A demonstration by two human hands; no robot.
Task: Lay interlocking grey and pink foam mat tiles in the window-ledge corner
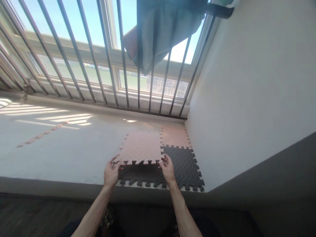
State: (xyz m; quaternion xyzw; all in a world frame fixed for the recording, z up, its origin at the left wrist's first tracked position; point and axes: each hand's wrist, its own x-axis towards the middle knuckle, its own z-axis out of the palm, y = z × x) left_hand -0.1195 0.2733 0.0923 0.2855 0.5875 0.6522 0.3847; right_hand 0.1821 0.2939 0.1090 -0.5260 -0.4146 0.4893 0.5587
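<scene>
A pale pink foam mat tile (140, 146) with toothed edges is gripped by both hands at its near corners. My left hand (111, 172) is closed on the near left corner, fingers over the edge. Closed on the near right corner is my right hand (168, 169). The pink tile's near edge looks raised over a dark foam tile (143, 174), which it partly covers. To the right lies a black textured foam tile (182, 166). Behind that one is a peach foam tile (175, 136) in the corner by the wall.
The tiles lie on a white ledge (61, 154) with a front edge dropping to a dark floor (37, 210). Metal railing bars (106, 65) stand before the window. Hanging cloth (158, 33) is above. A white wall (247, 82) bounds the right. Peach edge strips (40, 135) lie left.
</scene>
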